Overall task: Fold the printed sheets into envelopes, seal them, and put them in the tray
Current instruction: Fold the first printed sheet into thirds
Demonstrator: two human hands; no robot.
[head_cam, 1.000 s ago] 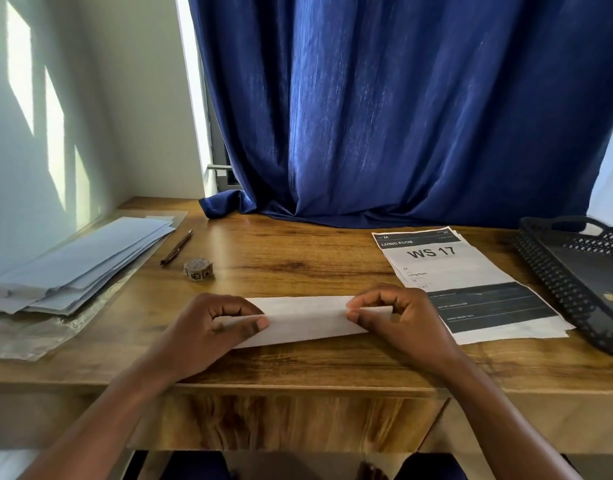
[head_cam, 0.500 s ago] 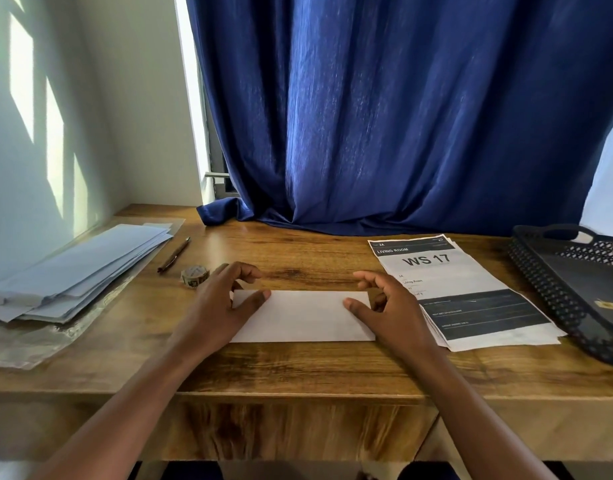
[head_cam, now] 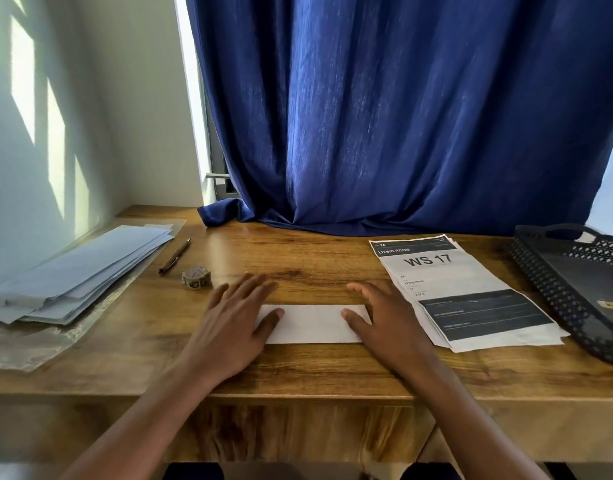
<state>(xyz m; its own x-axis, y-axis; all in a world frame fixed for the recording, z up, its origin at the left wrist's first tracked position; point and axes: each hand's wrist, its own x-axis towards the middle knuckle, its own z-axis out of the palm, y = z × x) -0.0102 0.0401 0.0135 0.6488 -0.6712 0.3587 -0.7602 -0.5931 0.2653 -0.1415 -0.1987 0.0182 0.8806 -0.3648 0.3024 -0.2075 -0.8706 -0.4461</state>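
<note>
- At the desk's (head_cam: 315, 372) left edge I see a stack of pale blue envelopes (head_cam: 76, 275) lying fanned on a sheet of clear plastic (head_cam: 45, 344).
- Just right of that stack, toward the back, a brown pen (head_cam: 175, 255) lies at a slant, and a small roll of tape (head_cam: 195, 277) sits near its lower tip.
- My left hand (head_cam: 232, 327) lies flat with its fingers straight and spread, covering the left end of the folded sheet (head_cam: 313, 323); it grips nothing, and the thumb rests on the paper.
- The folded sheet, a narrow white strip, lies flat near the middle of the desk's front edge, between both hands.
- My right hand (head_cam: 388, 323) lies open in the same way on the strip's right end, fingers straight, thumb on the paper, nothing held.
- Right of that hand, a small pile of printed sheets (head_cam: 461, 289) lies slightly askew; the top one reads "WS 17" and "LIVING ROOM" and has a dark block lower down.
- At the desk's right edge stands a black perforated tray (head_cam: 554, 299), partly cut off by the picture's border; a small yellowish label shows inside it.
- Behind everything a blue curtain (head_cam: 384, 116) hangs down onto the desk's back edge.
</note>
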